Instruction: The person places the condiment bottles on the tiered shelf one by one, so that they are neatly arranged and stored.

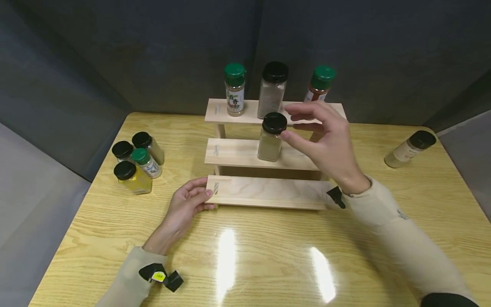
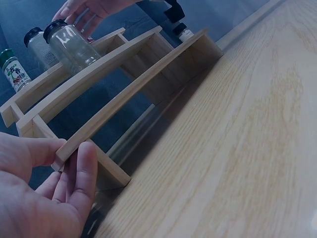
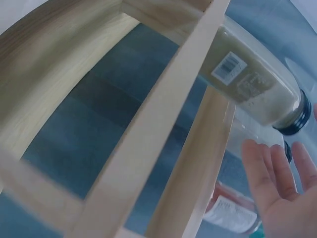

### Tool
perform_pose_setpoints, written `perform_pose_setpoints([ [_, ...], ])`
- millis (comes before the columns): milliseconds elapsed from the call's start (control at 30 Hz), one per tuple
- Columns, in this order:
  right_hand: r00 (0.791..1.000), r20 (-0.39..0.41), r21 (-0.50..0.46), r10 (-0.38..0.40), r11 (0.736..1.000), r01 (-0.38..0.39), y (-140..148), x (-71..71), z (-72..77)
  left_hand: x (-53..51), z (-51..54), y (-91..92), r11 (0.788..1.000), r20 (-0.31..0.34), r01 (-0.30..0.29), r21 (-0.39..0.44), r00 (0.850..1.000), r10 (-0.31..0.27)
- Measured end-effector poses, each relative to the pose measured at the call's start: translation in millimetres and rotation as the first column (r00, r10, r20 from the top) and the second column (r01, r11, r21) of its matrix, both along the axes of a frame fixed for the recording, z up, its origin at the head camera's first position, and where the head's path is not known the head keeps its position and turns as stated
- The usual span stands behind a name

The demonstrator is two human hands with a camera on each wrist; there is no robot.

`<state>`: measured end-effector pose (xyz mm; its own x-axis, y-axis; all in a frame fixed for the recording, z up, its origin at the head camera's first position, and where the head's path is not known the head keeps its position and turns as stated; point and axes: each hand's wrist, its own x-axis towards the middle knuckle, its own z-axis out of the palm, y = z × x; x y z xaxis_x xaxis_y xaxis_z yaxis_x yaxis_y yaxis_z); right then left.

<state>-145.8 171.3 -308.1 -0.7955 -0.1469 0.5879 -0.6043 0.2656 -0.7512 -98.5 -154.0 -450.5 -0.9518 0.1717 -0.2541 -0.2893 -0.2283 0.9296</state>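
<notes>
A three-step wooden spice rack [image 1: 264, 192] stands on the table. My left hand [image 1: 189, 198] grips the left end of its lowest board; in the left wrist view the thumb lies on top and the fingers [image 2: 84, 173] underneath. On the middle step stands a square glass spice jar [image 1: 270, 145] with a black lid and pale powder inside. Beside that jar's lid is my right hand [image 1: 326, 136], thumb and fingers spread apart. A gap shows between the fingers [image 3: 282, 173] and the jar [image 3: 252, 79] in the right wrist view.
The top step holds a green-capped bottle [image 1: 235, 91], a black-lidded jar [image 1: 271, 91] and another green-capped bottle [image 1: 321, 83], partly behind my right hand. Several spice containers, including a yellow one [image 1: 136, 179], cluster at the table's left. A black-capped jar [image 1: 408, 149] stands far right.
</notes>
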Motion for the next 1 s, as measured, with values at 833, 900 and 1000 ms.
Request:
perform_pose_setpoints([
  [833,0.958,0.006,0.053,-0.287,0.957,0.286,77,25.6,-5.1,1.2,0.7,0.9,1.0,-0.002,0.012,-0.01,1.0,-0.012],
  [900,0.949,0.003,0.071,-0.316,0.946,0.315,85,26.7,-6.1,0.9,0.4,0.7,1.0,0.0,0.01,-0.014,1.0,-0.01],
  [1000,0.937,-0.002,0.081,-0.349,0.934,0.348,97,27.1,-9.1,0.8,0.3,0.4,1.0,-0.002,0.011,-0.017,1.0,-0.011],
])
